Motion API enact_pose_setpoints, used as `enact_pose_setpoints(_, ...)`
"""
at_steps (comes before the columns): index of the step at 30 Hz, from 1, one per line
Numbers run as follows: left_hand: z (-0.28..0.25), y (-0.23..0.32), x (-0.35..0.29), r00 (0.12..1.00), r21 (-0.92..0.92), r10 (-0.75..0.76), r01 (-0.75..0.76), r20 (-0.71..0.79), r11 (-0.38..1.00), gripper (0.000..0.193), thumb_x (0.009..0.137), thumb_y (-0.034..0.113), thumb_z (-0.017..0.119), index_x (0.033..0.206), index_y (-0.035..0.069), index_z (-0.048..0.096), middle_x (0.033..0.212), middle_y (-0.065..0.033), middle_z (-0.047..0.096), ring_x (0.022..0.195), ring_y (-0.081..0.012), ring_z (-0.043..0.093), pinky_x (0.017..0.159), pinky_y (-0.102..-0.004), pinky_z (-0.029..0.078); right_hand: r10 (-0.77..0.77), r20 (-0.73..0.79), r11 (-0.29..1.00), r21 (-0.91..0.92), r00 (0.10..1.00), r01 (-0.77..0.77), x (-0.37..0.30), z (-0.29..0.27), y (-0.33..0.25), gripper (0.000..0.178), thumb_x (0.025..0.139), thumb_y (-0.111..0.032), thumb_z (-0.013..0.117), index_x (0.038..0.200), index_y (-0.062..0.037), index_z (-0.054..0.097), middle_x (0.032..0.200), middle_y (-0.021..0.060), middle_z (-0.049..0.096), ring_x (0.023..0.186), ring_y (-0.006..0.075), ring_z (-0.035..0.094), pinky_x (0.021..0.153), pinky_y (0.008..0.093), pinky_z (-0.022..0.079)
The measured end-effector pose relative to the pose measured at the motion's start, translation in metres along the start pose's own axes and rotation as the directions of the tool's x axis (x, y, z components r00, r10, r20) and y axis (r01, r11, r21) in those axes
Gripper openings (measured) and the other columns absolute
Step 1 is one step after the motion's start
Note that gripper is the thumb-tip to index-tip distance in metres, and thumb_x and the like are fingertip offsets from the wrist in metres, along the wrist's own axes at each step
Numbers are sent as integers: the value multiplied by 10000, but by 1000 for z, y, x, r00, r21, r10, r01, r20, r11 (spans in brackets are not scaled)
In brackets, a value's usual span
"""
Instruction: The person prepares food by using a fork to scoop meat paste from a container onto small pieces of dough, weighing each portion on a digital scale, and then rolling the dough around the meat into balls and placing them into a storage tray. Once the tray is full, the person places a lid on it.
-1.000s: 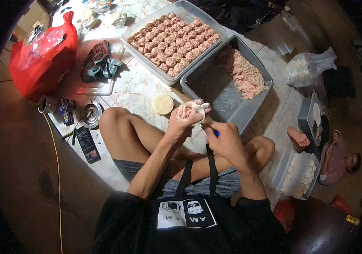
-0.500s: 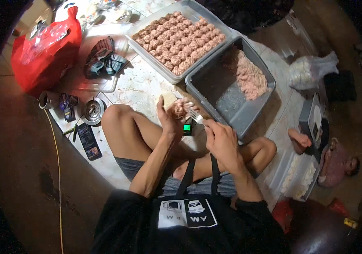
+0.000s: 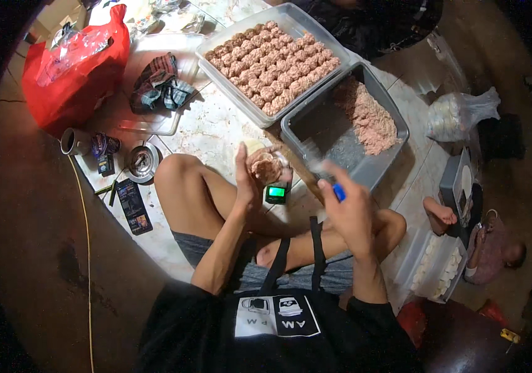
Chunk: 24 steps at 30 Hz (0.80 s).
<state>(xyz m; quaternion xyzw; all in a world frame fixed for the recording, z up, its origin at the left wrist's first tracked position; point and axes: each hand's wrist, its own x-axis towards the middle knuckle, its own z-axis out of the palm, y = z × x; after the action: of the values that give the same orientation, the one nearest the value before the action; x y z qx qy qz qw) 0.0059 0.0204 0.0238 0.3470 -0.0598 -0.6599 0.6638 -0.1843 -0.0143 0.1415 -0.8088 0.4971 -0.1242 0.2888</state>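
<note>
A: Surface first, quick.

B: Pale marbled tile (image 3: 216,127), busy with clutter; brown floor (image 3: 36,248) past its left edge. From my remote feed I also get a red bag (image 3: 76,87) and a crumpled plaid cloth (image 3: 161,87), upper left.

A: Left grip?

B: Left hand (image 3: 248,185) is cupped, thumb raised, cradling a pink lump (image 3: 266,166). I put the lump in the hollow of the hand, between thumb and fingers, its top exposed. Fingertips are smeared, I can't tell exactly how they press.

A: Right?

B: Right hand (image 3: 350,208) is closed around a blue-handled utensil (image 3: 339,193), one finger stretched forward. The head is motion blur, so I can't read its shape. It's apart from the lump, off to the right, in front of the gray tub (image 3: 319,118).

A: Tub contents?

B: Pink mash (image 3: 370,124), heaped toward the right side. Just beside it, upper left, a clear bin (image 3: 230,92) with rows of pink balls (image 3: 272,65).

A: Near the hands?

B: Small device with a green-lit screen (image 3: 276,192), just below the lump in my view.
</note>
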Motion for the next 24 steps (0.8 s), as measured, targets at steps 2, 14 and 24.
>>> enact_pose_setpoints(2,3,-2,0,970,96,-35,12,241,995,924,1019,804,297,1598,85,336,867,-152,716,682,-259,707,577,-400,599,283,-215,942,247,935,-228,6,-16,-20,326,983,-339,751,1138,-52,758,686,100,645,617,162,599,645,379,536)
enact_pose_setpoints(14,8,-5,-9,835,467,151,-435,529,770,338,848,0,789,1157,17,654,1058,-32,721,952,-108,676,846,-291,557,132,135,851,492,982,-182,19,-8,-4,228,1044,-201,684,1001,20,721,761,32,679,668,86,580,605,287,467)
enact_pose_setpoints(24,8,-1,-5,876,508,301,-466,376,724,229,830,-15,743,1047,-21,670,929,-36,715,798,-82,648,700,-275,543,18,-267,942,328,963,73,-29,92,56,230,975,30,575,1167,60,700,984,146,753,835,255,713,784,367,559)
